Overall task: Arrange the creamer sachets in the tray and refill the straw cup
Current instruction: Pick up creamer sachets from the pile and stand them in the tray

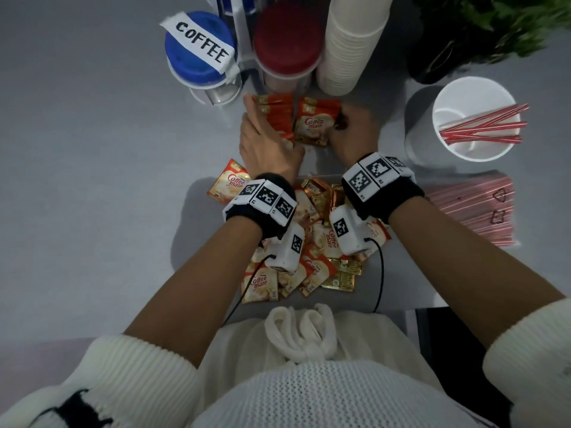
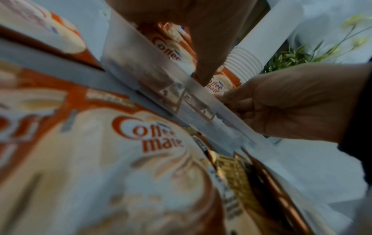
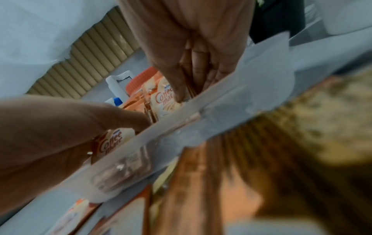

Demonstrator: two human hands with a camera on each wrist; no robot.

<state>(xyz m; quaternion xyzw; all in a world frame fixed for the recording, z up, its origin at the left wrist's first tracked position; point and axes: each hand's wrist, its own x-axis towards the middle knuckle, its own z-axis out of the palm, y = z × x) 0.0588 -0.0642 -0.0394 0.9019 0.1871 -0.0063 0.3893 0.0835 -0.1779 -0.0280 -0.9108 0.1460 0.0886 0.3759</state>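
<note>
Both your forearms reach forward side by side, sleeves pushed up, a black band with white marker blocks on each wrist. Your left hand (image 1: 265, 140) lies back-up with fingers extended forward and thumb out to the left. Your right hand (image 1: 352, 134) is curled, fingertips (image 3: 181, 93) and thumb drawn together in a pinching grip.

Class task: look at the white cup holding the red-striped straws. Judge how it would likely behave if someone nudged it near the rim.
The white cup looks thin-walled and nearly empty, so it is probably light and would slide easily. It seems tall for its base, so a push near the rim may tip it. The few red-striped straws lean loosely to one side and would likely shift or spill.
</note>
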